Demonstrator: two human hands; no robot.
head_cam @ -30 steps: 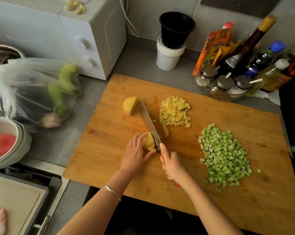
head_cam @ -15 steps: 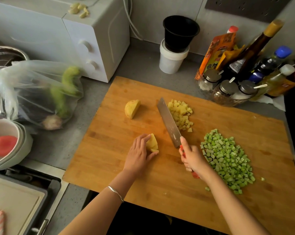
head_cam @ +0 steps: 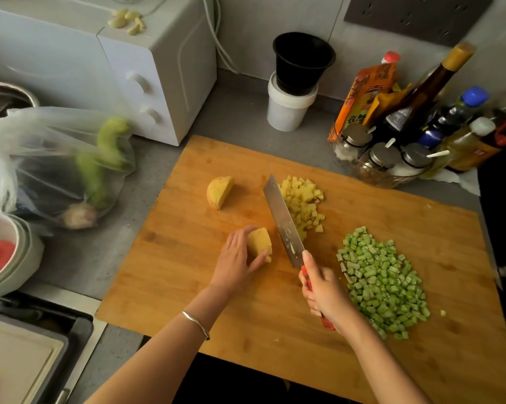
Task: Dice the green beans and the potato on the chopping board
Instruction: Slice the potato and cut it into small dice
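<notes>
In the head view, a wooden chopping board point(head_cam: 187, 287) fills the centre and the lower right of the frame. The left hand point(head_cam: 235, 263) holds a potato piece point(head_cam: 259, 242) near the middle of the board, with the fingers on its left side and the thumb on its near side. The right hand point(head_cam: 324, 293) grips the red handle of a knife point(head_cam: 283, 223), with one finger stretched up to the heel of the blade. The blade lies just right of the held piece and points to the upper left. Its right side is against a pile of diced potato point(head_cam: 302, 205). I cannot tell if the edge touches the board.

Another potato chunk point(head_cam: 219, 191) lies alone on the board, above the left hand. The diced green beans point(head_cam: 382, 284) make a large heap at the right of the board, beside the right hand.

At the left of the frame there is a clear plastic bag point(head_cam: 56, 164) with green vegetables inside. A white appliance point(head_cam: 158, 83) stands at the upper left. A black cup point(head_cam: 302, 62) sits in a white cup point(head_cam: 286, 112) at the top centre. Bottles and jars point(head_cam: 420, 126) crowd the upper right.
</notes>
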